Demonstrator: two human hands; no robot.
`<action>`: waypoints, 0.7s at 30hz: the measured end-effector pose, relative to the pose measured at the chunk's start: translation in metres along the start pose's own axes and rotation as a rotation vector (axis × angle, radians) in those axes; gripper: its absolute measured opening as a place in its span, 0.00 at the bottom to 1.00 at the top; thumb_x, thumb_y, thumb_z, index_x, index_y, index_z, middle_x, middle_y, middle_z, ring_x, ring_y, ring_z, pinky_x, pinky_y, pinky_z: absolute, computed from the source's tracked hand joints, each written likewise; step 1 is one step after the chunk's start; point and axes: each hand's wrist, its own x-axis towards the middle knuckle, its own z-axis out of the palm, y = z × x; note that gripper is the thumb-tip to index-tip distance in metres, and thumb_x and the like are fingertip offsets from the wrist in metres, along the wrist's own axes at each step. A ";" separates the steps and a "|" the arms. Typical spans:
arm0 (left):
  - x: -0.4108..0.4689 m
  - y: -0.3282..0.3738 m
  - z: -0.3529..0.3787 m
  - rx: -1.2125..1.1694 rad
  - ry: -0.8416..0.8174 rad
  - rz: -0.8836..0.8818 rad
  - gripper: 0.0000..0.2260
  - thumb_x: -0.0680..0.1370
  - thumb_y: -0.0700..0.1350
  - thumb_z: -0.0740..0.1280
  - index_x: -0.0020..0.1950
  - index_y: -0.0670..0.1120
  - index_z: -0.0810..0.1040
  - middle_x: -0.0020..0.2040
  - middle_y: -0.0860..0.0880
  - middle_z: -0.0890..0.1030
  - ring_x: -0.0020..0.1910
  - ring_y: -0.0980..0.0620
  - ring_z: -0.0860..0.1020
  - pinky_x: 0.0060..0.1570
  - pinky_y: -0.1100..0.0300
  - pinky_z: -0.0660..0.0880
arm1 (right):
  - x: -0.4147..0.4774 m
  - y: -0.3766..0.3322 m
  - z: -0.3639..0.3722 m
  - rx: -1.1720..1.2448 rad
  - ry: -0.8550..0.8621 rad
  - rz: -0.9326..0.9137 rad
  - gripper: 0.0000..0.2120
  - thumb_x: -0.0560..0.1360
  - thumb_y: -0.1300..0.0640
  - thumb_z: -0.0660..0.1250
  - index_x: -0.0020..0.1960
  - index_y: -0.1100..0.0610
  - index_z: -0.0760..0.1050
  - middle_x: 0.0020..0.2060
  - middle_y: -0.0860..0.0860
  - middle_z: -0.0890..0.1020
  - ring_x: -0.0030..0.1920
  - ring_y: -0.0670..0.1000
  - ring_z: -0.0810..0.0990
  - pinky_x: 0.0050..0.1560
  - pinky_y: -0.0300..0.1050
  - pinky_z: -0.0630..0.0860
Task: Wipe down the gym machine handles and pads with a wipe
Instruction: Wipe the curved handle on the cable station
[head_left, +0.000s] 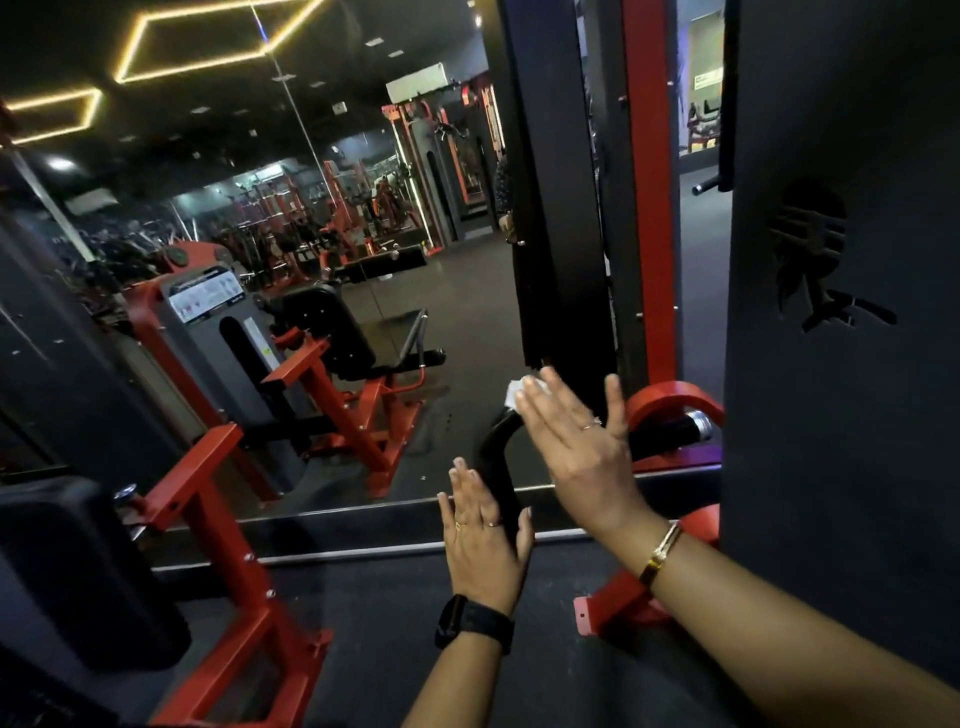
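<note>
The left hand lies flat, fingers straight, against the black curved machine handle. Farther up, the right hand, fingers straight too, presses a small white wipe onto the bend; curling round the bar would likely clean better.

a wall mirror reflects yellow hexagon lights; a red steel frame stands before the mirror, and a dark logo panel is right of it.
</note>
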 end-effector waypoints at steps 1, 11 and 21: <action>0.000 -0.002 0.002 0.001 -0.006 -0.002 0.42 0.75 0.52 0.62 0.78 0.38 0.40 0.80 0.42 0.42 0.79 0.46 0.46 0.77 0.50 0.46 | 0.002 -0.010 -0.002 -0.001 -0.012 -0.034 0.21 0.77 0.65 0.56 0.69 0.60 0.69 0.68 0.52 0.74 0.71 0.51 0.67 0.74 0.59 0.44; -0.005 -0.005 0.005 0.019 -0.062 0.002 0.35 0.80 0.54 0.59 0.77 0.33 0.51 0.80 0.41 0.44 0.79 0.47 0.44 0.77 0.51 0.44 | 0.028 -0.021 0.002 -0.092 -0.053 -0.387 0.12 0.77 0.60 0.60 0.52 0.57 0.82 0.49 0.51 0.83 0.57 0.53 0.80 0.70 0.55 0.59; -0.001 -0.010 0.002 0.049 -0.111 0.051 0.39 0.76 0.53 0.65 0.78 0.35 0.51 0.79 0.39 0.49 0.79 0.47 0.44 0.76 0.50 0.46 | 0.022 -0.041 0.005 -0.131 -0.209 -0.174 0.18 0.78 0.61 0.52 0.55 0.63 0.79 0.53 0.57 0.81 0.61 0.57 0.77 0.70 0.56 0.59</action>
